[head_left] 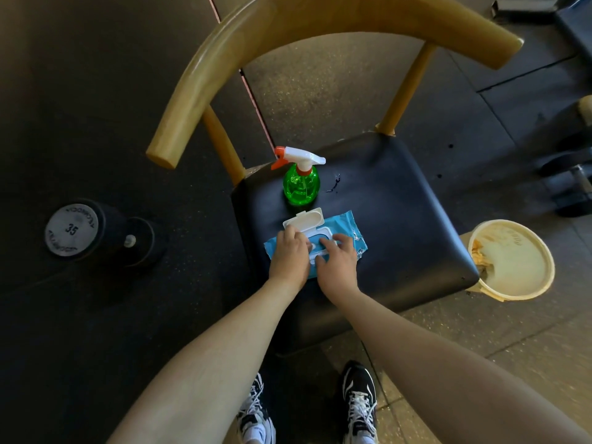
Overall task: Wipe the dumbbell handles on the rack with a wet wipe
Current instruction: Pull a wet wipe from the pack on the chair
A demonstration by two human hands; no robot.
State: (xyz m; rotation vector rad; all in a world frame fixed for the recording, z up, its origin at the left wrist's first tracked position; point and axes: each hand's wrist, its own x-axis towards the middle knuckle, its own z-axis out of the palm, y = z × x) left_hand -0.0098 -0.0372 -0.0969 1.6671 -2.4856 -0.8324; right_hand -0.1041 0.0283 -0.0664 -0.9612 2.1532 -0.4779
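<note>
At the bottom edge of the frame stand two black-and-white laced shoes (360, 402) on the dark floor (96, 315); two bare forearms rise from the lower corners towards the middle of the frame.

The left hand (290, 254) and the right hand (338, 259) both rest on a blue wet wipe pack (347, 230), which lies flat on the black padded chair seat (400, 219) at the centre of the frame; the pack's white flip lid (304, 221) stands open, hinged back towards the upper left. The left hand's fingers (293, 233) are bent down at the left edge of the pack's opening, just below the lid; whether they pinch a wipe cannot be told. The right hand's fingers (330, 241) lie loosely spread over the right side of the opening, the thumb set apart below it; they press on the pack rather than close round anything.

Just above the pack on the same seat stands a green spray bottle (301, 184), upright, with a white trigger head and an orange nozzle pointing left.

Left of the chair, on the floor, lies a black dumbbell (96, 232), its end plate marked 35; right of the seat, partly behind its corner, sits a cream bucket (544, 251) with some yellowish stuff inside.

Across the top of the frame curves the chair's yellow wooden backrest (288, 30).
</note>
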